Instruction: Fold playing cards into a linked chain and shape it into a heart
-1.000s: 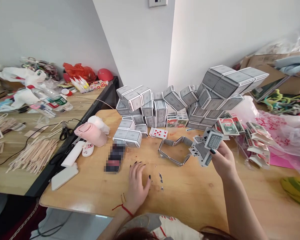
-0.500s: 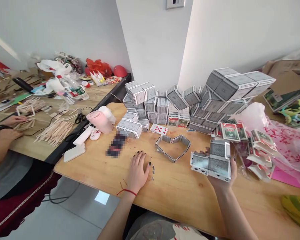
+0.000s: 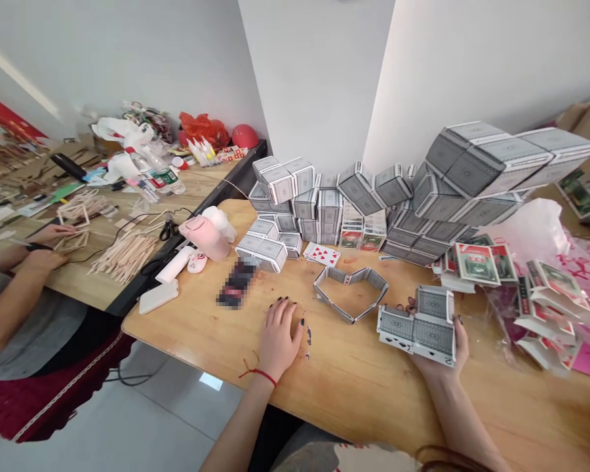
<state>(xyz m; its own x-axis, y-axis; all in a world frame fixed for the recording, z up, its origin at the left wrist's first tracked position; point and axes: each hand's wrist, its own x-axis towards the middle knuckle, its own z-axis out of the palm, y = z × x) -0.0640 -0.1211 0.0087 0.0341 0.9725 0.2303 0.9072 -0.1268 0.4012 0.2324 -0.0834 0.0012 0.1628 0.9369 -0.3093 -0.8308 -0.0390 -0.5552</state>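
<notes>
My left hand [image 3: 281, 334] lies palm down on the wooden table [image 3: 334, 383], its fingers stretched out and holding nothing. Small dark marks sit beside its thumb. At the right, my right hand [image 3: 459, 347] grips a block built from grey-backed playing cards [image 3: 430, 328], with card faces showing along its lower edge. Its fingers wrap behind and beside the block. Between the hands stands a heart-shaped outline of folded cards [image 3: 351, 318]. Behind it, a loose stack of playing cards [image 3: 322, 254] lies face up, hearts showing.
Many joined card blocks [image 3: 319, 210] stand along the back, rising highest at the right. Card boxes [image 3: 478, 263] and plastic wrapping lie right. A pink bottle [image 3: 206, 237], white phone-like slab [image 3: 158, 297] and pixelated object [image 3: 236, 283] are left. Another person's hands [image 3: 49, 246] work near wooden sticks [image 3: 125, 255].
The view has shifted slightly, so most things sit further right. The card block in my right hand has tilted a little, showing more of its front edge. My left hand stays flat.
</notes>
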